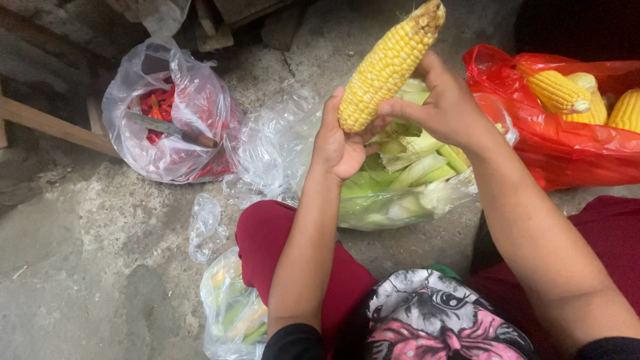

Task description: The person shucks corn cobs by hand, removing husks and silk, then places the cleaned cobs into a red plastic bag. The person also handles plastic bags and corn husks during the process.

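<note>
Both hands gripped peeled yellow corn cob (390, 65), held tilted above clear bag of green husks (400, 180). Left hand (339, 143) wrapped cob's lower end; right hand (448, 107) pinched its middle. Red bag (567, 147) with more cobs lay right. Clear bag of red chillies (167, 113) with knife (172, 129) lay left on concrete floor (80, 267).

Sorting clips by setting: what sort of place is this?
Likely a rough home yard or outdoor kitchen floor: bare concrete ground, a husked corn cob in both hands, a red bag of cobs.
</note>
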